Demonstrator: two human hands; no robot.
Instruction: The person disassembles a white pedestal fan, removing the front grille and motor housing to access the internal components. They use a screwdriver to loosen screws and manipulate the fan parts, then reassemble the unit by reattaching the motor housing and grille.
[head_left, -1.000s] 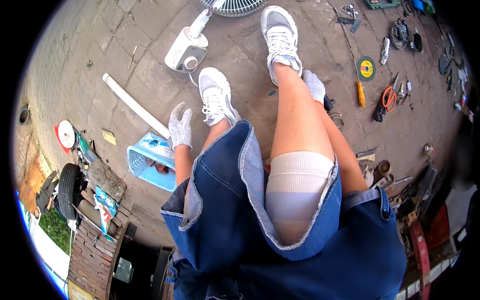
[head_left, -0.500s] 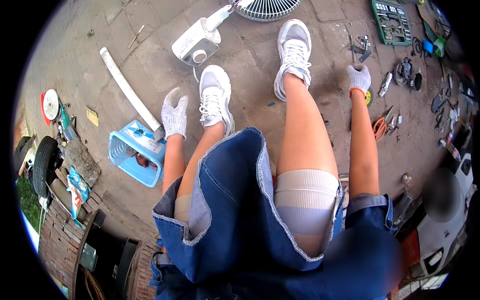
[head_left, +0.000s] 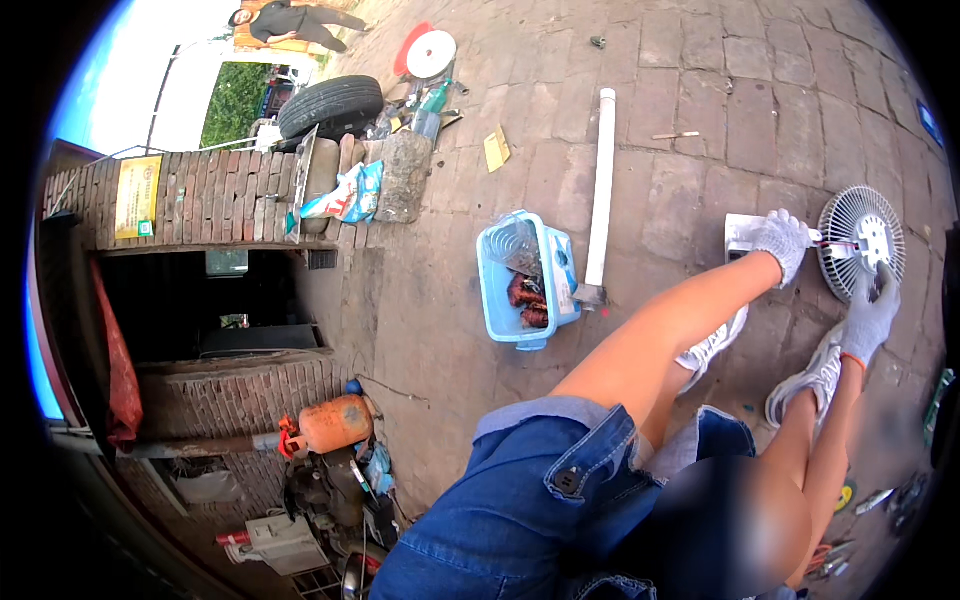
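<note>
**Left hand [head_left: 782,246] curled over a white fan's [head_left: 870,240] neck**

The right hand [head_left: 872,312], fingers partly spread, has its fingertips at the round grille's near edge. The fan lies on brick paving [head_left: 685,220]. A blue basket [head_left: 491,290] sits beside a long white pole [head_left: 602,190]; farther off is a black tire [head_left: 335,104].

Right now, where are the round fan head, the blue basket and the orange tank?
Round fan head [head_left: 874,240]: head view, its white centre.
Blue basket [head_left: 489,287]: head view, its left wall.
Orange tank [head_left: 336,424]: head view, middle of its body.
</note>
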